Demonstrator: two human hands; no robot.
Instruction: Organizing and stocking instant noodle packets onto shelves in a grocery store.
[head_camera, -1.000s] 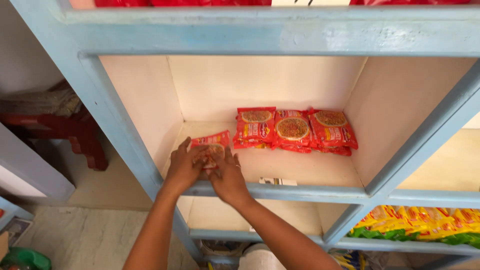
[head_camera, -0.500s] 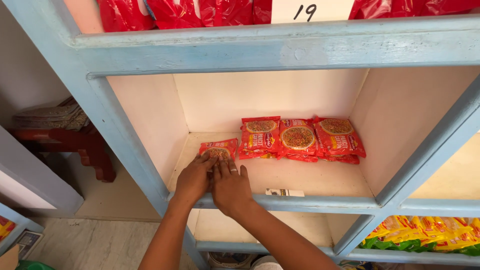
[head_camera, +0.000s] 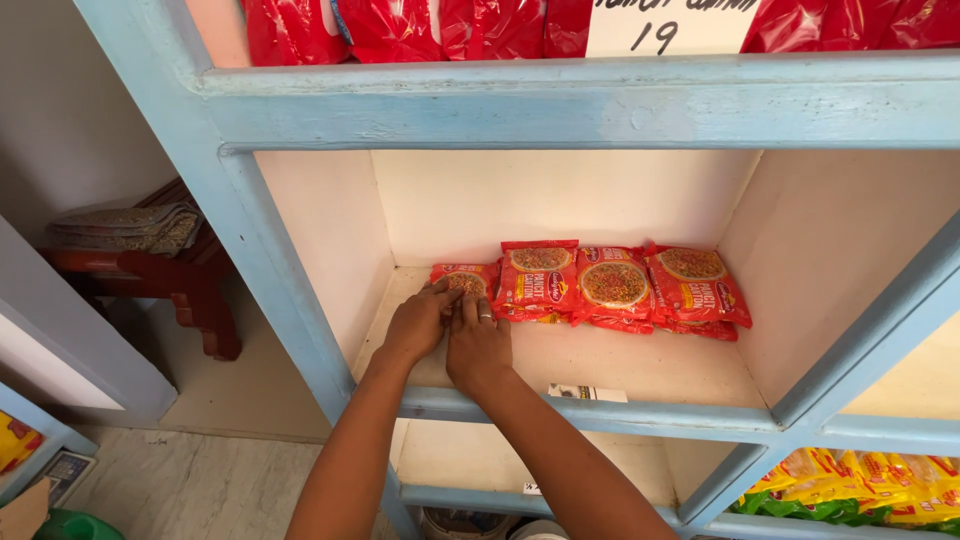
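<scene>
Both my hands reach into the middle compartment of a light blue shelf unit (head_camera: 560, 412). My left hand (head_camera: 418, 322) and my right hand (head_camera: 478, 345) rest side by side, fingers pressed on a flat red snack packet (head_camera: 463, 277) lying on the white shelf board at the left end of a row. A ring shows on my right hand. To the right, three more red packets (head_camera: 612, 285) lean in a row against the back wall, overlapping one another.
Red bags (head_camera: 440, 25) and a white paper label (head_camera: 668, 25) fill the shelf above. Yellow and green packets (head_camera: 870, 480) lie in the lower right compartment. A small white tag (head_camera: 585, 393) sits on the shelf edge. A dark red wooden bench (head_camera: 170, 285) with folded cloth stands left.
My hands have pushed the red packet deeper into the compartment, up to the left end of the row. The camera has moved closer and tilted up.
</scene>
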